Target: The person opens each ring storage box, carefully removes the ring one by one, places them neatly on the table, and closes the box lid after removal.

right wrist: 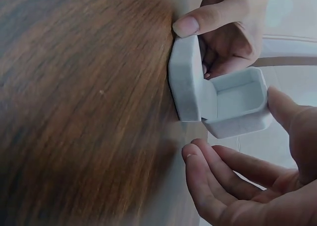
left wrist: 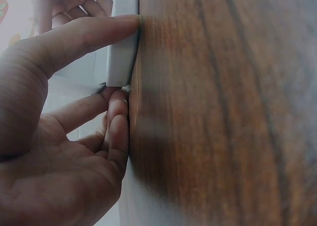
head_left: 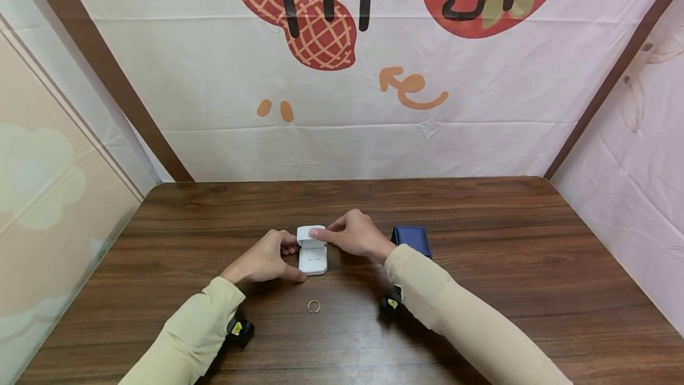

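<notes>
A white ring box (head_left: pixel 313 259) stands on the table with its lid (right wrist: pixel 238 104) raised. My left hand (head_left: pixel 269 257) grips the base from the left. Its thumb (left wrist: pixel 94 35) lies along the front corner while the curled fingers are at the hinge side. From the right, my right hand (head_left: pixel 358 235) touches the lid's edge with the thumb. Its other fingers (right wrist: pixel 218 179) are loosely bent, apart from the box in the right wrist view. In front of the box a thin ring (head_left: pixel 313 306) lies on the wood.
A dark blue box (head_left: pixel 412 240) sits beyond my right wrist, partly hidden by the forearm. The brown wooden table (head_left: pixel 224 201) ends at a white printed cloth (head_left: pixel 374 147) at the back. Cloth walls also stand at both sides.
</notes>
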A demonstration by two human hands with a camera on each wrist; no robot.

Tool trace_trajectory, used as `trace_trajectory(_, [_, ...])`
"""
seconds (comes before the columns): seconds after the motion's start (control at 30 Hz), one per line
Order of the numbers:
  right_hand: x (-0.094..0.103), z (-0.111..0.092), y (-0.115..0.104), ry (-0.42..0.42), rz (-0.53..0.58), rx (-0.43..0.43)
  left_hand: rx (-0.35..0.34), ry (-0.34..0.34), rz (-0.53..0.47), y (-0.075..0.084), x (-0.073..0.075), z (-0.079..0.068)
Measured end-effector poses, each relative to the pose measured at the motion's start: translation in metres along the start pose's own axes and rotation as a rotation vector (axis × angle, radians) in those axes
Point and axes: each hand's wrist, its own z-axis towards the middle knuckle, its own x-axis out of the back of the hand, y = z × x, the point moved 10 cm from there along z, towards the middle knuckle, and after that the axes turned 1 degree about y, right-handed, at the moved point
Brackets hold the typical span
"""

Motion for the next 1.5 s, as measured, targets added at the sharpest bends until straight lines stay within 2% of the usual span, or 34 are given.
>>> trace_trajectory(0.27, [-0.011, 0.004, 0.002, -0.110, 0.127, -0.030, -0.007, -0.010, 0.006, 0.001, 0.001, 0.001])
trace_trajectory(0.37, [-0.012, 0.004, 0.002, -0.127, 0.133, -0.037, -0.009, -0.008, 0.005, 0.000, 0.001, 0.002])
trace_trajectory(0.6, [-0.011, 0.002, -0.005, -0.088, 0.024, 0.039, -0.004, -0.009, 0.006, 0.000, 0.000, 0.001])
trace_trajectory(0.93, [-0.014, -0.013, -0.018, -0.042, -0.061, 0.153, -0.021, -0.013, 0.014, -0.001, -0.001, 0.000])
trace_trajectory(1.13, [-0.017, -0.020, -0.024, 0.010, -0.178, 0.241, -0.031, -0.012, 0.007, 0.000, 0.000, 0.001])
trace_trajectory(1.5, [-0.017, -0.026, -0.025, 0.019, -0.211, 0.278, -0.018, -0.017, 0.004, 0.000, 0.000, 0.001])
